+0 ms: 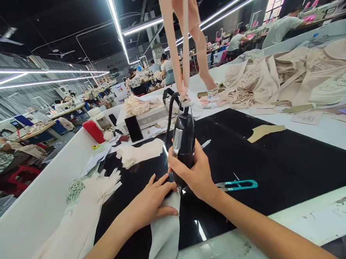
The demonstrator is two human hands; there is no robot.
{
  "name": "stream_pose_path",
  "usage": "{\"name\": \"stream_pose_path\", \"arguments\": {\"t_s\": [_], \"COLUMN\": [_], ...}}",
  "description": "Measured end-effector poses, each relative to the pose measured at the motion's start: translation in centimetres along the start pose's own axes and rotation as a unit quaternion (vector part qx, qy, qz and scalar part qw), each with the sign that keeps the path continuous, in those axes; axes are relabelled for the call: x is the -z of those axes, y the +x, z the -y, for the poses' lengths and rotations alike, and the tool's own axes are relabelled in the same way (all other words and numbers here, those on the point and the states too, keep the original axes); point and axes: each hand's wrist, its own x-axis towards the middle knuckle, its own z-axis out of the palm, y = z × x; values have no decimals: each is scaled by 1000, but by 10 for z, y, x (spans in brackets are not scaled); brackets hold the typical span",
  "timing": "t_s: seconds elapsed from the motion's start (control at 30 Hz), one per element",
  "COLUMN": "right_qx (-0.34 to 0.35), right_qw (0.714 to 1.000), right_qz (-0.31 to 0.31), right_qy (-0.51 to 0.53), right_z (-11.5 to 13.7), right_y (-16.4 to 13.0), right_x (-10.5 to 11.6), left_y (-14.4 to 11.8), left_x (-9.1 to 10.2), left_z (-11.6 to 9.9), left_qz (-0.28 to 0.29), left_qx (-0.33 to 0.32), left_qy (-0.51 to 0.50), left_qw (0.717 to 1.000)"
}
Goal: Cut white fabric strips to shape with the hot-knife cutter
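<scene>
Centre frame: right hand (pixel 197 175) grip clamped on upright black handheld cutting tool (pixel 183 142), its tip directly above narrow white fabric strip (pixel 164 231) running toward lower frame on glossy black desk (pixel 280 162); left hand (pixel 154 201), fingers spread, presses strip flat just left.

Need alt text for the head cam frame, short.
A person's right hand grips a black handheld tool hung from pinkish straps, while the left hand presses a pale fabric piece flat on a black work surface. Teal thread snips lie to the right; other workers sit at tables behind.
</scene>
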Motion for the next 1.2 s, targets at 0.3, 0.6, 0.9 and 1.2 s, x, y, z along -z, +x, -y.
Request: {"name": "stream_pose_path", "arguments": {"t_s": [0.3, 0.6, 0.9, 1.2], "right_qx": [2, 8, 22, 7], "right_qw": [1000, 1000, 999, 1000], "right_qz": [3, 19, 28, 6], "right_qy": [12, 9, 9, 11], "right_z": [0, 1, -1, -2], "right_y": [-2, -7, -8, -5], "right_x": [-6, -16, -17, -8], "left_y": [-3, -3, -2, 0], "left_x": [-1, 5, 6, 8], "left_z": [6, -2, 0, -2], "left_qz": [-1, 9, -2, 20], "left_qx": [-15, -8, -11, 1], "left_qy": [15, 26, 22, 4], "left_qw": [1000, 1000, 1000, 1000]}}
